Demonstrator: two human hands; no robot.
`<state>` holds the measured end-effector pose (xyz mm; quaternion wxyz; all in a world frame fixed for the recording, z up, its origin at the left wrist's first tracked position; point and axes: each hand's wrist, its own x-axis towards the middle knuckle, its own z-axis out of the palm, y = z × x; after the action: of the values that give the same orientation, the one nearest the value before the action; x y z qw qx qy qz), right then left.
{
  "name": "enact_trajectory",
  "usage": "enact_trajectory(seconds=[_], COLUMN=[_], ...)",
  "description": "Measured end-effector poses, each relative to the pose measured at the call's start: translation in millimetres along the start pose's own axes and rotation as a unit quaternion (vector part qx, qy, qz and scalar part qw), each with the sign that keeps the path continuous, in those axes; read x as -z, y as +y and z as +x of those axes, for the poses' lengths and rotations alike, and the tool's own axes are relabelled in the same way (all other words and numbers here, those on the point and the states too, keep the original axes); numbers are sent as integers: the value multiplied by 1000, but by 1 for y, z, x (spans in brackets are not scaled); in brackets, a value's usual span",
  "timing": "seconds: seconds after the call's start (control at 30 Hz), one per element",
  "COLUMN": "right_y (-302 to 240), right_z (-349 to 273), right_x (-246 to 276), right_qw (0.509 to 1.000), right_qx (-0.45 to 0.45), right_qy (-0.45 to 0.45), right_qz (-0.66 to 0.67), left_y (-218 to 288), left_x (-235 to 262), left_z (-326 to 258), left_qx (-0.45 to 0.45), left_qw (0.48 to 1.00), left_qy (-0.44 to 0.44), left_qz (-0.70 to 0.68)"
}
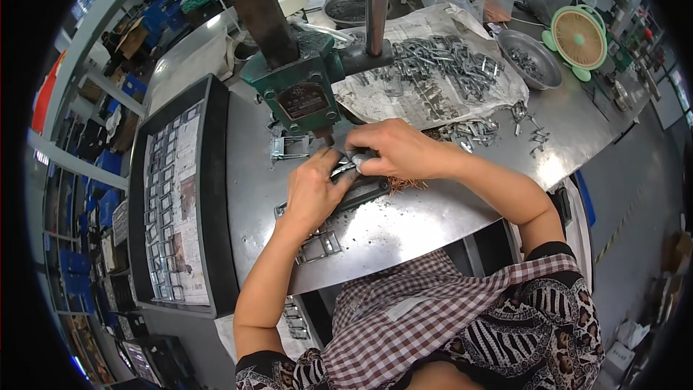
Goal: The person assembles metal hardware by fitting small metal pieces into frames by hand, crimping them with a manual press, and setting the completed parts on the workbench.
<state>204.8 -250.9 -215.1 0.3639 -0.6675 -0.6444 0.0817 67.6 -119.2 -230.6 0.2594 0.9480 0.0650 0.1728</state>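
Note:
Close together under the green hand press (307, 90), my two hands meet over a small shiny metal part (343, 168). My left hand (312, 186) pinches it from the left with thumb and fingers. From the right, my right hand (390, 149) closes on the same part, its fingertips darkened or covered. My fingers hide most of the part's shape. Just beneath them lies the press's dark base (364, 193). Beside the right hand is a heap of thin copper-coloured pins (408, 184). A metal frame (317, 247) lies near the table's front edge, below my left wrist.
A black-rimmed tray (219, 195) with rows of metal frames stands at left. Behind the press, newspaper (361, 105) bears many metal pieces (451, 61). Loose metal pieces (469, 132) lie right of it. A metal bowl (548, 65) and green fan (580, 40) stand at the back right.

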Motion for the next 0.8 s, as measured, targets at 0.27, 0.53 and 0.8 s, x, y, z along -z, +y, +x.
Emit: enact_trajectory(seconds=[0.27,0.53,0.8], right_y=[-21,3,-83], right_z=[5,-20,-7], right_x=[-1,-1,127], right_qw=[939,951,942], right_qx=[163,99,186], right_qy=[-79,49,235], right_qz=[-292,-288,149], left_y=[-1,-10,-21], left_x=[-4,-2,-18], left_z=[-1,9,10], left_qx=[-8,75,63], left_qw=[1000,996,992], left_qy=[19,-33,93], left_qz=[9,-19,53])
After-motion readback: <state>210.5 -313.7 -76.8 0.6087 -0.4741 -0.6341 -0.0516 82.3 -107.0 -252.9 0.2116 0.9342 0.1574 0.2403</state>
